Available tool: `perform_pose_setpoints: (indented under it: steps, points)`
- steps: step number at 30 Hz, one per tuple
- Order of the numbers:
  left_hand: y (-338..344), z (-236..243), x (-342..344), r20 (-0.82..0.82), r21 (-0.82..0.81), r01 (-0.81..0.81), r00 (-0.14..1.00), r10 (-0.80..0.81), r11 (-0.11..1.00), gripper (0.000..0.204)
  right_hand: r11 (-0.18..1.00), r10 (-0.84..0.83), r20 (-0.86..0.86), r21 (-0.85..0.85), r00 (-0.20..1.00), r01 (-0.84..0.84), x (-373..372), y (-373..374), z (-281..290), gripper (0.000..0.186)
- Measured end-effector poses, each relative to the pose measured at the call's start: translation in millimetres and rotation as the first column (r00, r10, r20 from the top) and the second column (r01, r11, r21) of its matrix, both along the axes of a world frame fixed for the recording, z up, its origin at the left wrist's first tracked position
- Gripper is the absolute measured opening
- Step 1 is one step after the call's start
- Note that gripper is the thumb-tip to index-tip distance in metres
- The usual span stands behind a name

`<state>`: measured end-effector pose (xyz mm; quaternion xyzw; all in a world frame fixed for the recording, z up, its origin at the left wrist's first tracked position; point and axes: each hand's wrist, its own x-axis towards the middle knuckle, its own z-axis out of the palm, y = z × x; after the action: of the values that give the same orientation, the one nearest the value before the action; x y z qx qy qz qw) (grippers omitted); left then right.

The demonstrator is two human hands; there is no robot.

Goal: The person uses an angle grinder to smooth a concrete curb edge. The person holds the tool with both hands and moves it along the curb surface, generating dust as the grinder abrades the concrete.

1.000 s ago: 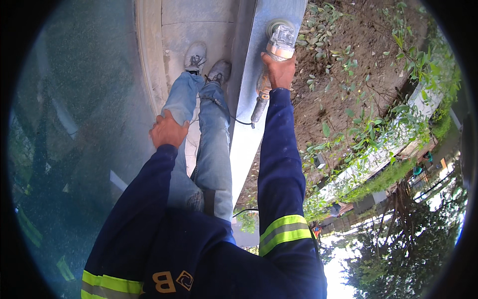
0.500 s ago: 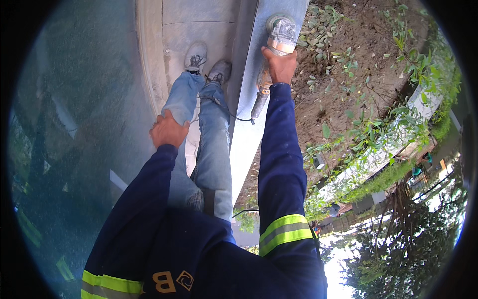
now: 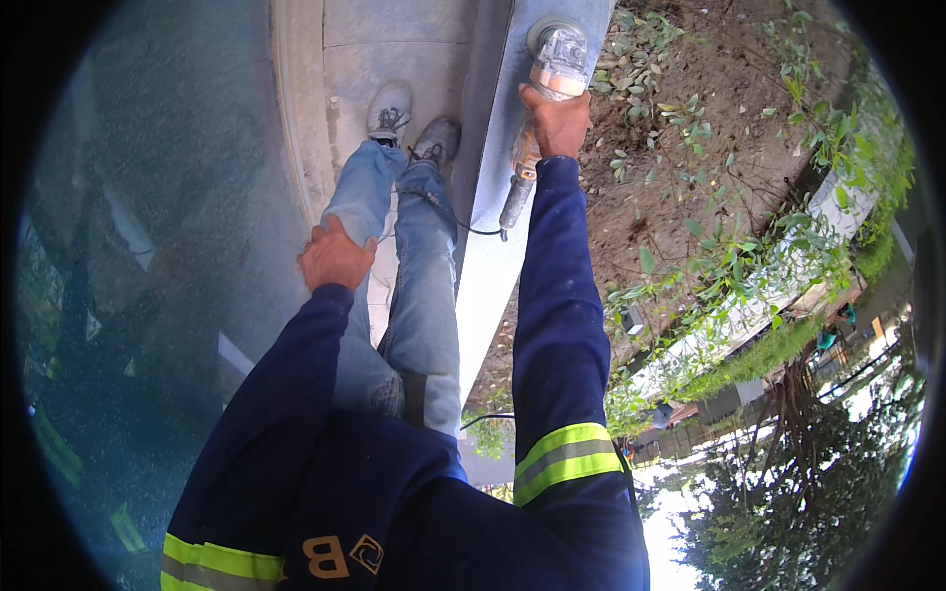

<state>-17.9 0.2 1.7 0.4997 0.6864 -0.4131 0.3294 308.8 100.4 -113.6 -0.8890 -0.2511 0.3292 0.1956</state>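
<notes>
Left of both hands, a dark, reflective glass pane (image 3: 168, 295) fills that side of the view. Right of the right hand: planting bed (image 3: 655, 202), containing brown soil, fallen leaves and leafy green plants (image 3: 833, 123), more densely grown toward the far edge. Beneath the right hand, a smooth grey ledge (image 3: 488, 286) runs lengthwise between bed and walkway (image 3: 394, 54).

Arm pose: both arms in navy sleeves with yellow-green reflective bands. Right arm (image 3: 559, 295) extended nearly straight, reaching well forward of the left. Left arm (image 3: 281, 345) angled forward and inward, reaching less far.

Between the two hands, legs in faded blue jeans (image 3: 424, 305). Forward of the left hand, two dusty grey shoes (image 3: 390, 110) on the walkway.

In the right hand (image 3: 560, 120): an angle grinder (image 3: 560, 74), located over the ledge. Fingers wrapped around its body, back of hand up. Grinder head lies ahead of the knuckles, rear handle behind and left of the wrist. Left hand (image 3: 335, 258): empty, palm down on the left leg near the knee, fingers loosely spread.

Ahead of the right hand, round disc (image 3: 539, 32) at the ledge surface; actual contact cannot be confirmed. Left of the right wrist, thin black cord (image 3: 475, 230) trails from the handle toward the legs.
</notes>
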Motion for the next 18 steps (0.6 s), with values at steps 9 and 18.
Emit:
perform_pose_setpoints:
  steps: [9, 18]
  points:
    - [1.3, 1.1, 1.1, -0.011, -0.001, -0.01, 1.0, 0.01, 1.0, 0.074, 0.983, 0.109, -0.052, -0.141, 0.993, -0.115, -16.2, -14.7, 18.6, 0.081]
    - [1.1, 1.2, 1.9, -0.004, -0.006, -0.001, 1.0, 0.001, 1.0, 0.075, 1.0, 0.025, -0.002, -0.003, 1.0, -0.025, -0.4, -0.3, 1.2, 0.077]
